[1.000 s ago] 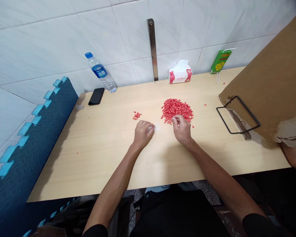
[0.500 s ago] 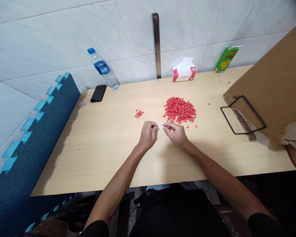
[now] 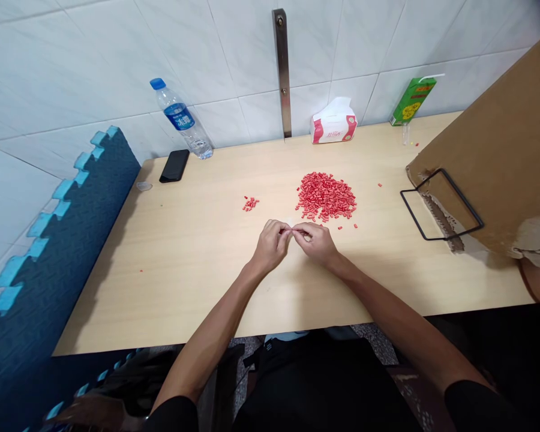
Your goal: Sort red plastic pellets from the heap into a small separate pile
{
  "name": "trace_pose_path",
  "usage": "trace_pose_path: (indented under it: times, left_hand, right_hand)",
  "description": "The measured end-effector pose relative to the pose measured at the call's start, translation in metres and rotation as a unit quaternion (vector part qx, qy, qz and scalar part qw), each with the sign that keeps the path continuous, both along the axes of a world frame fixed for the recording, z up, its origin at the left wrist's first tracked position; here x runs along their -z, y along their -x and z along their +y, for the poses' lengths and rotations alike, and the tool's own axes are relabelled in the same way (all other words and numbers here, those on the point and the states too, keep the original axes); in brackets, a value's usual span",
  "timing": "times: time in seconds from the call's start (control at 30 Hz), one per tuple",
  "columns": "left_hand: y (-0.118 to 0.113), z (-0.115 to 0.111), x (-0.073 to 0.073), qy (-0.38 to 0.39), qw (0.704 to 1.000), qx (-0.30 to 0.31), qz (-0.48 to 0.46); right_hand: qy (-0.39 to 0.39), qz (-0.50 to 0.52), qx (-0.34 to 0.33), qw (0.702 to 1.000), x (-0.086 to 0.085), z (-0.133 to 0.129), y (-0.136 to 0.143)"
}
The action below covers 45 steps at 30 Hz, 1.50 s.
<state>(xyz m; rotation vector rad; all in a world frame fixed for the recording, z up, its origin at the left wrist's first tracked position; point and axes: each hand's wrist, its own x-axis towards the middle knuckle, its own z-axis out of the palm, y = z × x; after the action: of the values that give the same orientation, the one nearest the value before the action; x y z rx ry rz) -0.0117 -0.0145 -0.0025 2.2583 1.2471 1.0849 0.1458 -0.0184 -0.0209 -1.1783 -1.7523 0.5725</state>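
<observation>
So the red pieces point(image 3: 326, 197) were tiny, stubby little cylinders, bright red, mostly heaped in one loose roundish pile right of the middle of the table point(image 3: 198, 258), nearer its back edge than its front. A few strays sat just off the pile's front and right sides, and a small cluster point(image 3: 251, 204) of the same stuff lay well apart to the left.

The left hand point(image 3: 271, 245) and right hand point(image 3: 317, 243) met just in front of the gap between pile and cluster, thumb and forefinger pinched closed on each, tips touching, on what looked like a scrap of clear plastic point(image 3: 290, 222).

Edges: blue foam mat point(image 3: 81, 222) stood along the left edge, tiled wall along the back. Pale wood stretched from the cluster to the left edge, with one red speck on it, so decent elbow room there. On the right, a big cardboard sheet point(image 3: 490, 150) and a black wire frame point(image 3: 461, 197) crowded things. Both forearms crossed the front edge.

Hard to make out: the plastic was mostly covered by fingers, so I couldn't tell its shape or whether it held anything. The cardboard ran out of view, and someone else's arm point(image 3: 533, 279) was cut off beneath it.
</observation>
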Motion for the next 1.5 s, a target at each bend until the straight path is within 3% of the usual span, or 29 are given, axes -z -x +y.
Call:
trace_pose_path:
  times: [0.1, 0.3, 0.53, 0.83, 1.13, 1.33, 1.5]
  left_hand:
    - [-0.001, -0.001, 0.0, 0.007, 1.0, -0.009, -0.009]
    - [-0.001, -0.002, -0.001, 0.017, 0.998, -0.043, -0.036]
    - [-0.001, -0.003, -0.001, -0.067, 0.997, -0.044, 0.013]
    - [-0.003, -0.003, -0.002, 0.009, 0.998, -0.031, -0.056]
    - [-0.003, -0.006, -0.002, -0.002, 0.997, -0.045, -0.061]
    - [-0.003, -0.007, -0.001, -0.01, 0.998, -0.033, -0.06]
    - [-0.003, -0.008, -0.002, -0.022, 0.998, -0.023, -0.047]
  right_hand:
    - [0.01, 0.018, -0.002, 1.0, -0.003, -0.001, 0.0]
    - [0.119, 0.14, -0.007, 0.983, -0.006, -0.001, -0.003]
    - [0.145, 0.206, -0.032, 0.967, -0.004, 0.0, -0.004]
    - [0.14, 0.178, -0.046, 0.973, -0.009, -0.004, -0.002]
    - [0.238, 0.334, -0.083, 0.908, -0.001, 0.004, -0.008]
    - [0.248, 0.338, -0.095, 0.903, -0.002, 0.005, -0.012]
    - [0.216, 0.281, -0.064, 0.933, -0.002, 0.004, -0.009]
